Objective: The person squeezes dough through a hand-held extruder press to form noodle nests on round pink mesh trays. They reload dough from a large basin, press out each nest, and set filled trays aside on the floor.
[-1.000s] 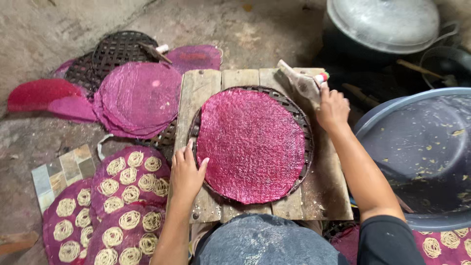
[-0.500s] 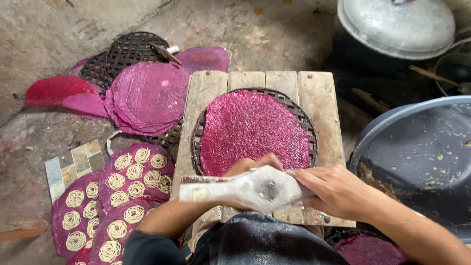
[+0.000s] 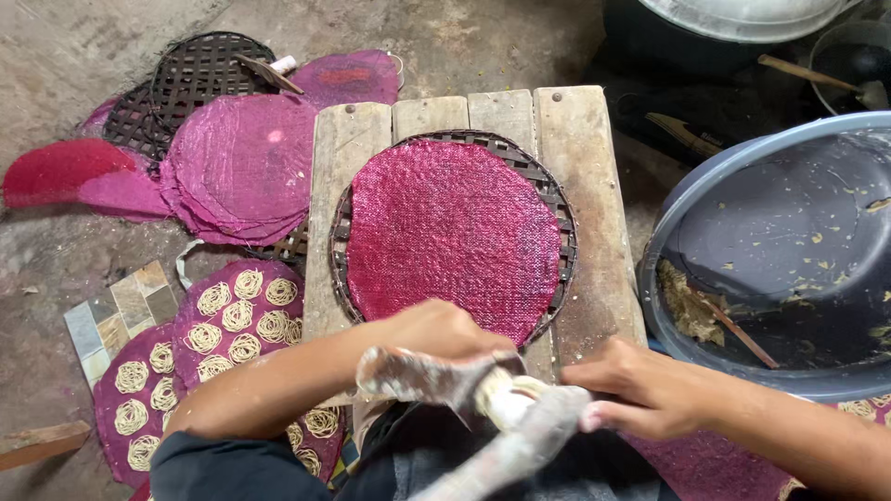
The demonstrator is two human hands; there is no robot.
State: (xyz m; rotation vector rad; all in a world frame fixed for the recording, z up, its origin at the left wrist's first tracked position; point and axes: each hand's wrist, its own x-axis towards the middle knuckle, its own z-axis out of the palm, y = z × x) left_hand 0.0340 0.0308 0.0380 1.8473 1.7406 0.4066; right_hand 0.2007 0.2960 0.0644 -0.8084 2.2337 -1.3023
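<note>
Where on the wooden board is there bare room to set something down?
Free: the plank strips left and right of the woven tray on the board, and the far edge. Crowded: the centre under the red mat, and the near edge, where both hands twist a cloth.

The round woven mat (image 3: 453, 232) is deep magenta with a fine weave pattern. The grey plastic basin (image 3: 733, 186) is flecked yellow; the cloth piping bag (image 3: 483, 390) is whitish-grey

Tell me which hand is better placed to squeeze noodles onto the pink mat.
Probably the left hand: it grips the cloth bag at the end nearest the pink mat. The right hand holds its tail, farther back.
</note>
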